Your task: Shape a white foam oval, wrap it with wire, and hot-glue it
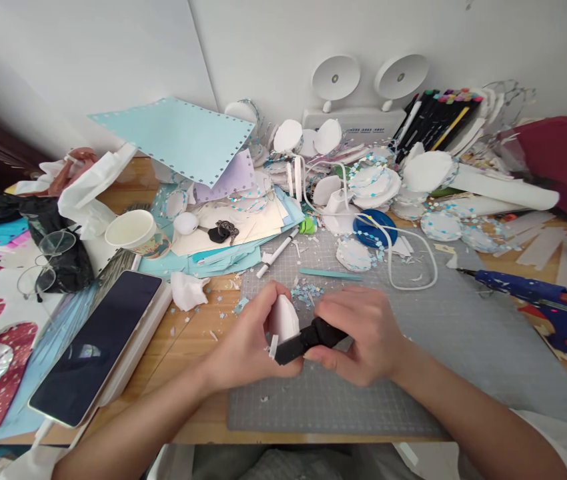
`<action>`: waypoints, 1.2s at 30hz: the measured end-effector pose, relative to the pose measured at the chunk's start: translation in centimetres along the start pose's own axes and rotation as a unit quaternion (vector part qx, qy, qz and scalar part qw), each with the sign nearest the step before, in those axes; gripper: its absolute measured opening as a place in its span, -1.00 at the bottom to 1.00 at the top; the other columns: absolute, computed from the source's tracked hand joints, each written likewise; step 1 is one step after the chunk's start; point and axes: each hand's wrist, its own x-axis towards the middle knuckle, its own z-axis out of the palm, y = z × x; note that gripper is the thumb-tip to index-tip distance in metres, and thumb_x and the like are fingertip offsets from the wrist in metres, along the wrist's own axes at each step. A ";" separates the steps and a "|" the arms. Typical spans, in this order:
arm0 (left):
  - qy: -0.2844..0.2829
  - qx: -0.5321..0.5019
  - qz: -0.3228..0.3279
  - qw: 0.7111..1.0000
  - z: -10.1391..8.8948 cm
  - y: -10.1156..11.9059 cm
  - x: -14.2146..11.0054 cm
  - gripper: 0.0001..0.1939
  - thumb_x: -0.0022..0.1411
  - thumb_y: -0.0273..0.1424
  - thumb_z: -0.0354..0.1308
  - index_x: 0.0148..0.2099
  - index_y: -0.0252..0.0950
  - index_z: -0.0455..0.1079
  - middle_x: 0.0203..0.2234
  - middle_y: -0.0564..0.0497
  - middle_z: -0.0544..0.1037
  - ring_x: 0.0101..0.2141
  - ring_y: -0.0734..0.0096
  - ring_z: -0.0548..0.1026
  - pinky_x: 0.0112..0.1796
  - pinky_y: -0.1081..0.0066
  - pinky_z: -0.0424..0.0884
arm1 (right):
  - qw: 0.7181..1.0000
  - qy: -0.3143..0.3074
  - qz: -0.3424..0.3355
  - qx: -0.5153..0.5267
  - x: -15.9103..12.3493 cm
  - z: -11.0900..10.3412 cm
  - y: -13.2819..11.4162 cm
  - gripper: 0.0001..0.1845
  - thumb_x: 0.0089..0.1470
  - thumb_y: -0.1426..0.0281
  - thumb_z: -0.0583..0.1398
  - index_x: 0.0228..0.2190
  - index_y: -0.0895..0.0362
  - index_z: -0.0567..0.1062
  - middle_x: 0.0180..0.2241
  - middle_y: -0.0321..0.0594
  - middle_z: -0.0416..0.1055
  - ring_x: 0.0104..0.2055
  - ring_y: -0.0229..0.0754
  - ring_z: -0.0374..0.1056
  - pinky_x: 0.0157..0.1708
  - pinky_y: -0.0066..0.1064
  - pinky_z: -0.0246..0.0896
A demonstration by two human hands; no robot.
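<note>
Above the grey cutting mat (313, 413), my left hand (258, 333) grips a white, round-edged piece (284, 320), perhaps paper or foam, standing on edge between thumb and fingers. My right hand (363, 333) is wrapped around a black hand tool (308, 337) whose exact kind I cannot make out. The tool's broad end reaches the lower edge of the white piece, near my left palm. A small white strip (274, 346) sticks up at that end. Just beyond my hands lie blue star-shaped paper bits (305, 292) and a thin teal strip (333, 273).
A blue glue gun (543, 293) lies at the right. A phone (98, 347) rests on a white box at the left, near a paper cup (138, 233). White discs (373, 183), a white cable (413, 287), and a marker (277, 253) clutter the back.
</note>
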 end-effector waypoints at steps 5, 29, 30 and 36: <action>-0.005 0.005 0.012 1.000 0.1 0.0 -0.1 -0.54 -0.15 -0.58 0.17 -0.23 -0.20 0.03 -0.50 0.21 0.13 -0.52 0.59 0.10 -0.53 0.56 0.04 | 1.000 0.014 -0.003 -0.003 0.0 -0.2 0.2 -0.49 0.13 0.01 0.01 -0.61 0.14 0.28 -0.67 -0.35 0.15 -0.62 -0.31 0.01 -0.54 -0.40 -0.17; -0.002 0.048 0.030 0.998 -0.3 -1.0 0.5 -0.56 -0.15 -0.48 0.20 -0.23 -0.22 0.06 -0.44 0.15 0.15 -0.47 0.54 0.13 -0.50 0.53 0.10 | 1.000 -0.011 0.018 -0.011 0.1 0.1 0.0 -0.50 0.08 -0.01 0.03 -0.62 0.13 0.27 -0.67 -0.35 0.21 -0.62 -0.32 0.06 -0.54 -0.42 -0.19; -0.001 0.049 0.026 0.998 -0.3 -0.9 0.5 -0.59 -0.14 -0.51 0.18 -0.25 -0.22 0.06 -0.46 0.16 0.14 -0.49 0.55 0.12 -0.51 0.54 0.08 | 1.000 -0.007 0.018 -0.017 0.1 0.0 0.1 -0.50 0.08 -0.01 0.04 -0.62 0.13 0.28 -0.67 -0.35 0.21 -0.62 -0.32 0.07 -0.54 -0.42 -0.18; -0.027 0.015 0.015 0.999 0.1 -0.5 -0.1 -0.63 -0.08 -0.56 0.12 -0.25 -0.20 0.05 -0.47 0.17 0.10 -0.48 0.54 0.12 -0.48 0.52 0.12 | 0.992 0.056 0.084 -0.073 0.3 -0.8 2.2 -0.56 0.10 0.07 0.08 -0.62 0.13 0.30 -0.69 -0.34 0.22 -0.62 -0.31 0.11 -0.56 -0.45 -0.14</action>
